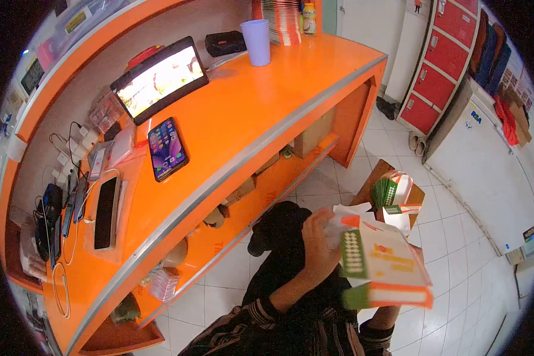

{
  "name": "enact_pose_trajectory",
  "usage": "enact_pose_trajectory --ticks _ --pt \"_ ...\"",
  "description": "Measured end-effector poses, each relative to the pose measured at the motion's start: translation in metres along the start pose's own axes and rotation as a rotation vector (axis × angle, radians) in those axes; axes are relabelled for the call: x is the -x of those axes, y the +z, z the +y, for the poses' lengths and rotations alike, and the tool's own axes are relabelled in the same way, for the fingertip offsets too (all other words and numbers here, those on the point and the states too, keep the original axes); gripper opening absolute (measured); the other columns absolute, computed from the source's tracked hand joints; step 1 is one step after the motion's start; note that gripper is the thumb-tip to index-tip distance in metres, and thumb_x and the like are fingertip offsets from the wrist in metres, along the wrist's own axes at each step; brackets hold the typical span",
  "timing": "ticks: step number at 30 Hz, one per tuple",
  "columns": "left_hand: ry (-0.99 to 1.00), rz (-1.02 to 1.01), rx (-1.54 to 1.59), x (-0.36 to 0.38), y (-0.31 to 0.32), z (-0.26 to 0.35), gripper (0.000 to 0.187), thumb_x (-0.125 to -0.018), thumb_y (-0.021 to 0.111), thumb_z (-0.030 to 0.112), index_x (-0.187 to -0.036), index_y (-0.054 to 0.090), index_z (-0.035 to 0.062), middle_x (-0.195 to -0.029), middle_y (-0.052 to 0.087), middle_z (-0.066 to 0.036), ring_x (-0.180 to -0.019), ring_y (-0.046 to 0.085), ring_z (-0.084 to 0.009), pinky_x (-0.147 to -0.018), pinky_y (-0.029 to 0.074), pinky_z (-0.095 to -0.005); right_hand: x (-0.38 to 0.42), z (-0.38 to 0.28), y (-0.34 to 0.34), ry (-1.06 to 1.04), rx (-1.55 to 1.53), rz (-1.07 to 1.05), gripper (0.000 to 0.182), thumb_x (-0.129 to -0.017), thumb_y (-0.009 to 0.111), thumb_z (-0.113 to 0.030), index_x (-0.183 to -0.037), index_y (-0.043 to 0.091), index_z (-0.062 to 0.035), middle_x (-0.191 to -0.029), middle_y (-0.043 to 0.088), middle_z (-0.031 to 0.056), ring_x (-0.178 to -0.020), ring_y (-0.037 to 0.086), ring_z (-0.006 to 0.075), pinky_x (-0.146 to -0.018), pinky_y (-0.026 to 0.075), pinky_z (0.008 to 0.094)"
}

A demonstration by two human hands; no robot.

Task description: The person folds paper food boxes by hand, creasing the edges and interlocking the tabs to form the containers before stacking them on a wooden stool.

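Note:
In front of my lap is a cardboard food box (394,252), white with green and orange printing, its flaps partly unfolded and blurred by motion. My left hand (320,240) is closed at the box's left side, fingers curled by a white flap. My right hand (419,255) grips the far right side from behind; most of it is hidden by the cardboard. Just beyond, a stack of folded green, white and orange cartons (387,191) rests on a brown wooden stool (374,176).
The orange counter (237,113) curves along the left, with a lit tablet (160,78), a phone (167,148), another phone (106,212) and a purple cup (256,43) on it. Red lockers (439,59) and a white chest freezer (471,160) stand at right.

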State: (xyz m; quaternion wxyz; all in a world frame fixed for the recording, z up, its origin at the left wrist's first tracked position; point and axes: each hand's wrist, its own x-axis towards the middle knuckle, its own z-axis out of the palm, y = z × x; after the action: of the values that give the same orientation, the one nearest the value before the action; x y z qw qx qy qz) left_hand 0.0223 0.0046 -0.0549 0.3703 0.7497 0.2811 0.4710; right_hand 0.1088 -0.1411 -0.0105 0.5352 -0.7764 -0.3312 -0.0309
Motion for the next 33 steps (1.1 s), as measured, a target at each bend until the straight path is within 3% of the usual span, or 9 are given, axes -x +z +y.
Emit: enact_pose_trajectory --ticks 3,5,9,13,16,20,24,29,33 --pt "-0.073 -0.025 0.170 -0.002 -0.010 0.009 0.044 -0.082 0.062 0.009 -0.121 0.043 0.0017 -0.107 0.053 -0.017 -0.103 0.050 -0.0265 -0.090 0.039 -0.0386 -0.015 0.028 -0.007 0.104 0.070 0.060 0.026 -0.078 0.064 -0.015 -0.099 0.057 -0.0006 -0.092 0.058 0.0086 -0.084 0.056 0.0183 -0.071 0.045 0.0319" --pt "-0.113 -0.132 0.213 -0.004 -0.017 0.019 0.046 -0.085 0.060 0.009 -0.126 0.040 0.0016 -0.106 0.054 -0.017 -0.097 0.054 -0.0237 -0.087 0.043 -0.0354 -0.030 0.070 0.008 0.231 -0.197 0.285 0.014 -0.081 0.066 -0.012 -0.077 0.054 -0.0055 -0.060 0.047 -0.0043 -0.053 0.044 0.0066 -0.048 0.034 0.0204" --pt "-0.107 -0.203 0.244 -0.005 -0.025 0.027 0.044 -0.087 0.053 0.004 -0.129 0.042 0.0010 -0.102 0.054 -0.015 -0.093 0.056 -0.0200 -0.078 0.046 -0.0289 -0.030 0.070 0.025 0.088 -0.114 0.253 0.016 -0.080 0.068 -0.008 -0.078 0.052 -0.0059 -0.073 0.049 -0.0024 -0.065 0.044 0.0071 -0.058 0.036 0.0209" --pt "0.145 -0.283 0.040 -0.002 -0.021 0.022 0.043 -0.081 0.053 -0.003 -0.124 0.049 0.0022 -0.108 0.052 -0.016 -0.098 0.056 -0.0264 -0.080 0.047 -0.0311 -0.016 0.045 0.033 -0.071 -0.047 -0.127 0.042 -0.080 0.064 -0.006 -0.118 0.047 -0.0045 -0.116 0.049 0.0105 -0.102 0.052 0.0199 -0.088 0.043 0.0304" --pt "0.223 -0.363 0.094 0.004 -0.016 0.027 0.044 -0.079 0.052 -0.006 -0.123 0.050 0.0029 -0.112 0.051 -0.016 -0.101 0.056 -0.0290 -0.083 0.048 -0.0335 -0.001 0.042 0.040 0.371 -0.607 -0.140 0.043 -0.082 0.061 -0.007 -0.122 0.044 -0.0025 -0.119 0.050 0.0106 -0.101 0.052 0.0210 -0.087 0.044 0.0318" --pt "0.177 -0.354 0.092 0.005 -0.016 0.027 0.041 -0.081 0.054 -0.005 -0.121 0.051 0.0021 -0.116 0.051 -0.016 -0.103 0.056 -0.0296 -0.086 0.048 -0.0351 -0.012 0.027 0.036 0.196 -0.467 0.012 0.033 -0.090 0.057 -0.013 -0.117 0.049 0.0045 -0.100 0.062 0.0095 -0.092 0.059 0.0168 -0.086 0.046 0.0303" --pt "0.242 -0.242 0.067 0.007 -0.012 0.039 0.037 -0.083 0.056 -0.002 -0.121 0.052 0.0003 -0.113 0.054 -0.017 -0.103 0.057 -0.0287 -0.086 0.049 -0.0342 0.023 0.053 0.062 0.078 -0.435 0.150 0.036 -0.085 0.064 -0.009 -0.116 0.051 0.0034 -0.111 0.057 0.0123 -0.097 0.056 0.0171 -0.083 0.047 0.0299" --pt "0.247 -0.200 0.018 0.008 -0.015 0.047 0.033 -0.085 0.055 -0.001 -0.118 0.052 -0.0020 -0.111 0.055 -0.018 -0.102 0.058 -0.0282 -0.086 0.048 -0.0340 0.026 0.035 0.059 0.153 -0.479 0.098 0.037 -0.083 0.065 -0.009 -0.115 0.051 0.0032 -0.110 0.057 0.0116 -0.096 0.056 0.0174 -0.083 0.047 0.0301" --pt "0.003 -0.273 0.308 0.005 -0.017 0.048 0.025 -0.089 0.052 0.002 -0.113 0.053 -0.0013 -0.111 0.055 -0.016 -0.101 0.058 -0.0231 -0.087 0.048 -0.0317 0.021 0.024 0.045 0.219 -0.451 0.061 0.038 -0.081 0.067 -0.009 -0.113 0.052 0.0030 -0.109 0.058 0.0110 -0.095 0.056 0.0176 -0.083 0.046 0.0303"
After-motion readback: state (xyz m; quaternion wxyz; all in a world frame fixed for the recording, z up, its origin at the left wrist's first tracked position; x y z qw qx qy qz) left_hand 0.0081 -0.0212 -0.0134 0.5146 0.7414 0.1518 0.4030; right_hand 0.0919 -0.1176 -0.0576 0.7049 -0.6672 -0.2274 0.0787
